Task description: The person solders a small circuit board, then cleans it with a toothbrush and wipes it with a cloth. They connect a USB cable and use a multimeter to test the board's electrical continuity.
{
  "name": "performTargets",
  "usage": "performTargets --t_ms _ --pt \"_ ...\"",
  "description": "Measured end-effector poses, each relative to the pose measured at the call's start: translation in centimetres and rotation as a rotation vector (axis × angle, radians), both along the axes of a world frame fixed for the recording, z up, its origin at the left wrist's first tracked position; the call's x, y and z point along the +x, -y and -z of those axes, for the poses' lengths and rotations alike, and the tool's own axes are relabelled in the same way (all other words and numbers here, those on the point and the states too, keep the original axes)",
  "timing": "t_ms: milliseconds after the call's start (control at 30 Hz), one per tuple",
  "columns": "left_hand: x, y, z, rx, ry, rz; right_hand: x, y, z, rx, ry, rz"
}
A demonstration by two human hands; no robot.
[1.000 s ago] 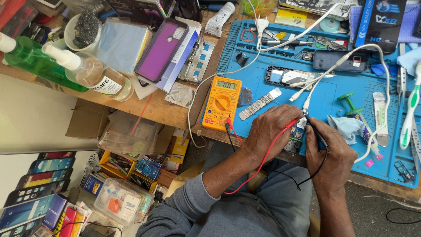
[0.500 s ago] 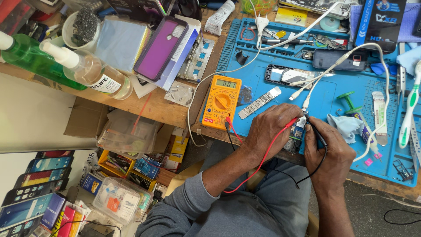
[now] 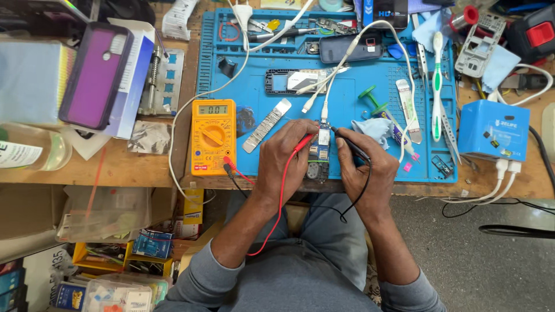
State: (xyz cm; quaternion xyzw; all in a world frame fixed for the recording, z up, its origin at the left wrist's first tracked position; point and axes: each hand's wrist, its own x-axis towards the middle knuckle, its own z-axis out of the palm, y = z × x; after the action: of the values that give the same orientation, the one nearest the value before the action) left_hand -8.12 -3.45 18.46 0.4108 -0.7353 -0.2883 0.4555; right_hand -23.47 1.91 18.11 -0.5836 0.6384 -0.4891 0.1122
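Observation:
My left hand (image 3: 286, 155) holds a red test probe (image 3: 303, 143), its tip on a small phone circuit board (image 3: 319, 151) lying at the near edge of a blue work mat (image 3: 272, 58). My right hand (image 3: 370, 167) grips a black test probe (image 3: 350, 144) pointed at the same board from the right. Red and black leads run from both probes to an orange multimeter (image 3: 213, 136) left of my left hand. A white cable (image 3: 330, 86) reaches the board's top.
A purple phone case (image 3: 95, 72) lies on boxes at the left. A dismantled phone frame (image 3: 295, 81), tweezers, a green toothbrush (image 3: 437, 81) and a blue cloth (image 3: 373, 128) sit on the mat. A blue box (image 3: 493, 130) stands at the right. The bench edge runs under my wrists.
The view has swung round and moved closer over the mat. Both hands keep the probes on the board.

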Motion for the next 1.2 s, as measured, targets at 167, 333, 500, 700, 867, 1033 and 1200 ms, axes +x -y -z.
performTargets --t_ms 167,333,500,700,867,1033,1200 --pt "-0.05 -0.15 -0.05 0.003 0.033 -0.003 0.04 -0.1 -0.04 -0.007 -0.04 -0.015" --pt "0.03 -0.3 0.07 -0.012 0.052 -0.005 -0.07 -0.23 0.08 0.013 -0.064 -0.012" --pt "0.05 -0.33 0.07 -0.027 0.062 -0.006 -0.04 -0.28 0.16 0.018 -0.041 -0.025" --pt "0.05 -0.36 0.04 -0.028 0.084 -0.005 0.0 -0.31 0.14 0.021 -0.034 -0.034" --pt "0.05 -0.39 0.0 -0.033 0.078 -0.005 0.04 -0.4 0.07 0.028 -0.027 -0.034" --pt "0.07 -0.43 0.01 -0.033 0.09 -0.012 0.05 -0.4 0.04 0.04 -0.04 -0.042" --pt "0.12 -0.38 0.12 -0.038 0.099 -0.013 0.09 -0.36 0.11 0.028 -0.052 -0.042"
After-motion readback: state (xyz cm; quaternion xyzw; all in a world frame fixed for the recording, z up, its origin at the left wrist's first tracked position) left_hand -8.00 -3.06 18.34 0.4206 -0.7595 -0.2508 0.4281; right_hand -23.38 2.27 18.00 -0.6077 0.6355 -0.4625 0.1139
